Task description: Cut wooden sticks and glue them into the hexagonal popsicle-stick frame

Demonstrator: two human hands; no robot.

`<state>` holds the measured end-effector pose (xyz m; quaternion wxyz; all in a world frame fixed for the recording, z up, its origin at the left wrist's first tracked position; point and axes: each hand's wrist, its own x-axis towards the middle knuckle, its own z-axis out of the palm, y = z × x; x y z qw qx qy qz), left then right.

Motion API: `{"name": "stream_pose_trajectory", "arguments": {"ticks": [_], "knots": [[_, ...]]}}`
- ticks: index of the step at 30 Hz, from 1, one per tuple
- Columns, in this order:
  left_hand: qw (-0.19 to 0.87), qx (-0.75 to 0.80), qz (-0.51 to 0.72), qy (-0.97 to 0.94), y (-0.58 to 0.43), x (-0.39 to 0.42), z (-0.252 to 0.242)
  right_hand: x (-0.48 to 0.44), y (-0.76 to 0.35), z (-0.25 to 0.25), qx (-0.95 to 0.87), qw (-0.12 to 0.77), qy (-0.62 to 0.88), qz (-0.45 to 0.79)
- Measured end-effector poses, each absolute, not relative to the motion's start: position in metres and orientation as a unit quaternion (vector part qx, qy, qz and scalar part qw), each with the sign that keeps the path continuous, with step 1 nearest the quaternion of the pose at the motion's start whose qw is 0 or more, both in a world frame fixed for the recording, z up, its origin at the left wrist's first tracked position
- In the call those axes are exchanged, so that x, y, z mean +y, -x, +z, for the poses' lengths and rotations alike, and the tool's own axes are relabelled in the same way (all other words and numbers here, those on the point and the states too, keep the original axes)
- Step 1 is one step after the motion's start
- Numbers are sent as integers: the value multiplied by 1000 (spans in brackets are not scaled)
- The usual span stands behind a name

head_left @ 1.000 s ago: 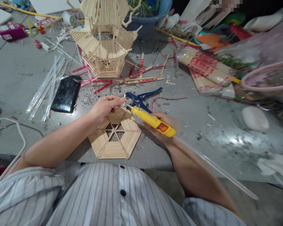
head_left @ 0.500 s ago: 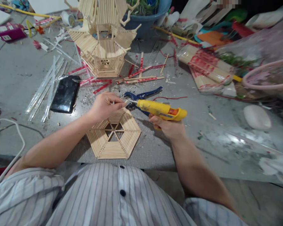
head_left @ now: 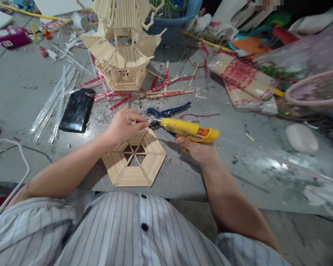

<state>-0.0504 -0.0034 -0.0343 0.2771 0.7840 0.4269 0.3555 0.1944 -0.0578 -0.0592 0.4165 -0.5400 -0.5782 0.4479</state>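
The left hand [head_left: 124, 123] hovers over the far edge of the hexagon [head_left: 133, 159], thumb and forefinger pressed together on a short stick [head_left: 149, 120]. Only the stick's end shows past the fingertips, and the other fingers curl loosely behind. The right hand [head_left: 198, 149] is wrapped around the grip of the glue gun [head_left: 187, 129] from below, fingers closed. Whether one of them rests on the trigger cannot be told. The gun lies nearly level, with its metal nozzle touching or just short of the stick's exposed end, right beside the left fingertips. The stick looks like a thin sliver of light, stiff wood that would snap if bent. It seems best pinched near the middle or the end away from the nozzle, since it is small enough to slip or stick to the skin once wet with glue, and the nozzle is likely hot. The hexagon lies flat on the table [head_left: 22, 88] directly in front of the person's shirt, under and just nearer than the left hand, and neither hand grips it. Built of many glued sticks with an open star-shaped centre, it should be light and fairly rigid across its face but weak at the joints, so I would lift it by two opposite edges and not by a single spoke. The blue cutter [head_left: 169, 111] lies just beyond the gun, the phone [head_left: 77, 110] is to the left, and the pagoda [head_left: 122, 55] stands further back
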Motion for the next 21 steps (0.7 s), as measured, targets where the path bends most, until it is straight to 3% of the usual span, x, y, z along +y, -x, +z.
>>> {"name": "stream_pose_trajectory", "arguments": {"ticks": [21], "knots": [[299, 430, 355, -775, 49, -5, -33, -59, -187, -52, -523, 438, 577, 450]]}}
